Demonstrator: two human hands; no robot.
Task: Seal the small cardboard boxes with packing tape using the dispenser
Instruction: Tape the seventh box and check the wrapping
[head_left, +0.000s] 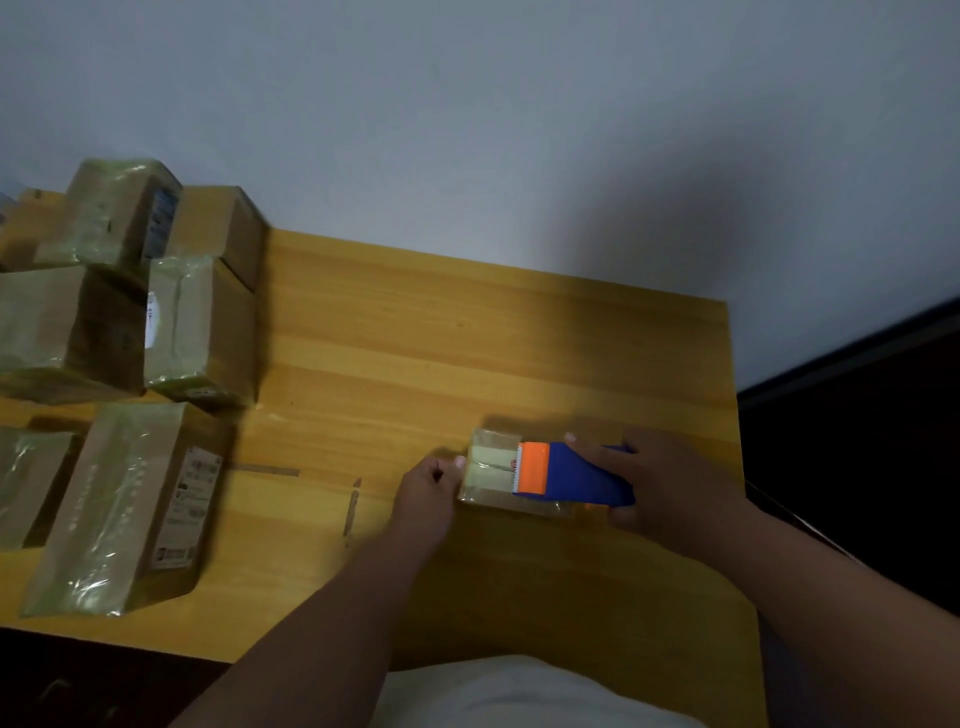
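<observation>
Left hand fingers pinching small tape-wrapped brown cardboard box, steadying it on wooden surface. Right hand fingers wrapped round blue-and-orange plastic tape dispenser, blade down for taping.

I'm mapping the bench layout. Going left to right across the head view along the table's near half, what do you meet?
Large taped parcel → strip of tape stuck on the table → left hand → small cardboard box → tape dispenser → right hand.
</observation>
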